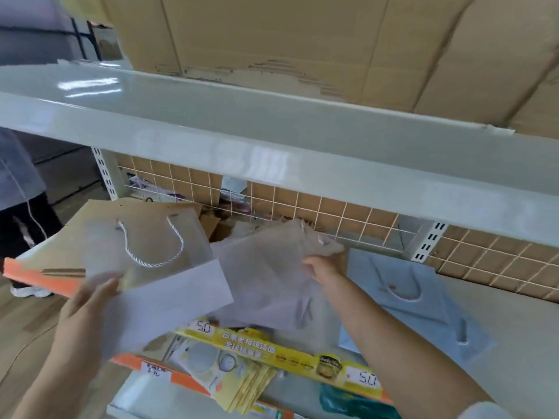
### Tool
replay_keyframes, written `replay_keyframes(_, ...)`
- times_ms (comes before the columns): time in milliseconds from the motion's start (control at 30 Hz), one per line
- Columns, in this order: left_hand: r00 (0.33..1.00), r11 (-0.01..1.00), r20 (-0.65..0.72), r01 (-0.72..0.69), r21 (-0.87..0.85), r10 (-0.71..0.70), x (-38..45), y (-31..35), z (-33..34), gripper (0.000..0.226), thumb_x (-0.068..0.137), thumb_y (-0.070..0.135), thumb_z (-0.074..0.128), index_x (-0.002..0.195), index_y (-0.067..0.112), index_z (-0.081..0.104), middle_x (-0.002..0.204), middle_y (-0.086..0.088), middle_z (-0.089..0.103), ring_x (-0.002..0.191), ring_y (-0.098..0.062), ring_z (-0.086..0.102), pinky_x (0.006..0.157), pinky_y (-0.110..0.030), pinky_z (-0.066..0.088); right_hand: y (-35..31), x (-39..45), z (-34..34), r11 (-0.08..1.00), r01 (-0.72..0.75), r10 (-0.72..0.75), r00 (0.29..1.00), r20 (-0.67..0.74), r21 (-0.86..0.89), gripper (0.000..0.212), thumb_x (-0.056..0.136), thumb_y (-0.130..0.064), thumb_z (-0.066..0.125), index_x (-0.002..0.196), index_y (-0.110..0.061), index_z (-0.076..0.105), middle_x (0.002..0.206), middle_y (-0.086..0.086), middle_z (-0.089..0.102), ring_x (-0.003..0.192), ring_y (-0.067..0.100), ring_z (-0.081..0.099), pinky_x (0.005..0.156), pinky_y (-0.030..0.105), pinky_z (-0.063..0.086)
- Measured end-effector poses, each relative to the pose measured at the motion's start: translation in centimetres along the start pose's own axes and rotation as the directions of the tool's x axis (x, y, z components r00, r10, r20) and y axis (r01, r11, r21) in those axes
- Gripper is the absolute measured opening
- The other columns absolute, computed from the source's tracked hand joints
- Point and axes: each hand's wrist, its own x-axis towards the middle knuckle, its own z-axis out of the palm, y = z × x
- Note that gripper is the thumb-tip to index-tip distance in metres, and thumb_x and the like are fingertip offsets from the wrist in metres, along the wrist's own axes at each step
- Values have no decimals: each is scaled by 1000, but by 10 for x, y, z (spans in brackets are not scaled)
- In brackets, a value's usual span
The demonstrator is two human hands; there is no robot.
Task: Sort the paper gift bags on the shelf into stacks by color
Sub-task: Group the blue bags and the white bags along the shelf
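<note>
A brown paper bag (151, 234) with a white rope handle lies flat on the left of the shelf (514, 322). My left hand (87, 303) grips a white bag (172, 300) at its left edge, lifted and blurred over the shelf front. My right hand (325, 266) holds the upper edge of a second white bag (266, 273) in the middle, tilted up off the shelf. A light blue bag (408, 294) with a rope handle lies flat to the right of my right arm, with another blue one under it.
A white upper shelf (272, 140) overhangs the work area, with cardboard boxes (302, 40) on top. A wire grid back panel (332, 213) stands behind the bags. A yellow price strip (272, 349) runs along the shelf front. A person's legs (24, 231) stand at the left.
</note>
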Motion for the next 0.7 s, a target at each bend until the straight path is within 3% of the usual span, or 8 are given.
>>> replay_keyframes(67, 996, 999, 80, 43, 3, -43, 23, 3, 1, 8, 91, 20, 61, 90, 23, 69, 86, 8, 68, 79, -17, 58, 77, -33, 46, 8, -1, 5, 936, 132, -151, 988, -34, -327, 110, 51, -16, 85, 143, -9, 26, 138, 8, 39, 117, 18, 50, 77, 15, 38)
replay_keyframes(133, 986, 996, 146, 71, 55, -79, 47, 5, 10, 21, 84, 26, 69, 105, 26, 70, 99, 0, 68, 85, -23, 62, 83, -41, 47, 15, -13, 4, 792, 234, -339, 937, -87, -564, 127, 63, -19, 86, 153, -21, -3, 155, 11, 14, 138, 28, 30, 90, 24, 38)
replay_keyframes(233, 959, 998, 280, 17, 66, -35, 74, 11, 28, 17, 83, 29, 69, 97, 38, 69, 101, 3, 70, 81, -17, 63, 71, -33, 48, 19, -19, 8, 489, 113, -379, 921, -93, -865, 98, 75, -45, 73, 152, -28, 14, 156, 11, 10, 140, 35, 21, 108, 43, 33)
replay_keyframes(333, 899, 999, 435, 33, 41, -48, 89, 18, 54, 12, 87, 26, 66, 95, 32, 71, 95, 0, 75, 76, -17, 69, 65, -34, 51, 20, -26, 9, 335, 202, -327, 941, 88, -920, 47, 86, -39, 59, 128, -18, 53, 135, 10, 48, 124, 31, 46, 95, 35, 41)
replay_keyframes(400, 830, 995, 548, 91, 50, -103, 95, 17, 77, 11, 86, 28, 67, 96, 33, 69, 85, -2, 74, 70, -27, 70, 57, -42, 55, 28, -30, 6, 405, 324, -339, 922, 188, -855, 12, 90, -18, 49, 90, -13, 60, 96, 8, 59, 99, 29, 60, 72, 28, 40)
replay_keyframes(433, 795, 994, 596, 88, 65, -110, 99, 14, 90, 15, 87, 27, 68, 101, 30, 67, 91, -6, 74, 70, -30, 69, 58, -43, 54, 33, -30, 5, 494, 345, -347, 920, 183, -798, 17, 91, -10, 44, 82, -12, 58, 87, 8, 57, 91, 28, 61, 66, 28, 36)
replay_keyframes(567, 743, 931, 666, -197, 307, -63, 115, -3, 150, 25, 90, 21, 65, 111, 10, 62, 109, -15, 69, 88, -27, 64, 76, -35, 49, 39, -36, -3, 792, 228, -294, 955, -27, -566, 37, 98, -9, 33, 126, -16, 56, 116, 5, 62, 79, 13, 56, 55, 15, 39)
replay_keyframes(700, 784, 530, 601, -448, 720, -155, 114, -17, 189, 56, 85, 39, 63, 128, 7, 48, 129, -16, 54, 123, -33, 47, 98, -40, 38, 43, -41, -13, 809, 198, -286, 955, -75, -554, 44, 95, -3, 32, 134, -17, 45, 126, 3, 61, 89, 12, 56, 60, 10, 41)
